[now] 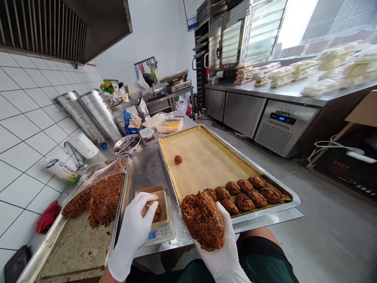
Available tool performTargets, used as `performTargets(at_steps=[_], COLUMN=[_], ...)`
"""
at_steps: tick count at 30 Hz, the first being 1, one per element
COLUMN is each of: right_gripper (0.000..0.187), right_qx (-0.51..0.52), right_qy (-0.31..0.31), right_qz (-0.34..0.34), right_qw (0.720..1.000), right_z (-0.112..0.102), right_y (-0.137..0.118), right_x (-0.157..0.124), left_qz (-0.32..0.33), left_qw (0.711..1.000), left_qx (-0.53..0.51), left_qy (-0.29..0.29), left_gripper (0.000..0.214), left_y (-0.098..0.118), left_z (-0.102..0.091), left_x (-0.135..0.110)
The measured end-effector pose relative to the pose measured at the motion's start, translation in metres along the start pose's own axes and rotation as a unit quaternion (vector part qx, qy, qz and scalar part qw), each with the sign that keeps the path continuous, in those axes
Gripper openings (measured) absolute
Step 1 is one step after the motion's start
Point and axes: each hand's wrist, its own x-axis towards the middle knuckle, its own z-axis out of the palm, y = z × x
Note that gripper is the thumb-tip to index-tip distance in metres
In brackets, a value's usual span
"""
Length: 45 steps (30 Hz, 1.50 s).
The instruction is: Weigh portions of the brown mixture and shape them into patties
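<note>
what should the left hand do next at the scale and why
Probably lift the left grip clear of the portion in the box and check the scale, since its display seems to show 64.0 while the fingers are at the portion and could affect the reading. The right grip holds a larger lump should more be needed.

Wall tiles [17,157]: white, below a slatted metal hood [106,35]
Steel cylinders [78,116]: two, side by side along the tiles
Near them: blue-and-white bag [131,121], film-covered bowl [126,144], tub [171,125] holding something yellow
Red cloth [48,216]: crumpled, beside the tiles
Right-hand counter [244,110]: steel, carrying stacked clear packages [282,76] near a window [312,23]
Counter front: blue-lit display [282,118]
Floor [321,212]: grey
</note>
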Motion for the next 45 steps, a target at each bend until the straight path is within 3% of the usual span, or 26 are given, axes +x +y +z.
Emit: performTargets(at_steps=[3, 6, 13, 29, 34, 38, 42, 45], right_gripper=[0.032, 0.029, 0.029, 0.026, 0.029, 0.031, 0.031, 0.031], right_qx=[-0.012, -0.017, -0.008, -0.002, 0.004, 0.012, 0.026, 0.035], right_qy=[-0.005, -0.012, -0.015, -0.029, -0.037, -0.038, -0.034, -0.032], right_qz=[0.004, 0.01, 0.026, 0.045, 0.035, 0.03, 0.021, 0.022], right_qw=[1.0, 1.0, 1.0, 0.999, 0.999, 0.999, 0.999, 0.999], right_z=[-0.001, 0.0, -0.002, 0.0, -0.004, -0.005, -0.003, -0.002], right_y=[0.004, 0.007, 0.01, 0.019, 0.014, 0.007, 0.0, -0.001], right_x=[-0.001, -0.002, -0.004, -0.012, -0.006, -0.003, -0.003, -0.003], left_qz=[0.062, 0.097, 0.054, 0.043, -0.027, -0.087, -0.052, -0.023], left_qw=[0.997, 0.993, 0.997, 0.999, 0.997, 0.991, 0.998, 0.993], left_qx=[-0.046, -0.028, -0.006, 0.02, -0.042, -0.096, 0.045, 0.107], left_qy=[-0.024, -0.066, -0.047, -0.004, 0.061, 0.04, -0.006, -0.036], left_gripper=[0.015, 0.02, 0.024, 0.018, 0.009, 0.029, 0.019, 0.016], left_y=[0.031, 0.048, 0.042, 0.049, 0.035, 0.006, -0.025, -0.041], left_z=[0.0, 0.006, 0.02, 0.021, 0.006, -0.01, -0.013, -0.002], left_x=[-0.015, -0.024, -0.025, -0.022, -0.021, -0.012, -0.002, 0.003])
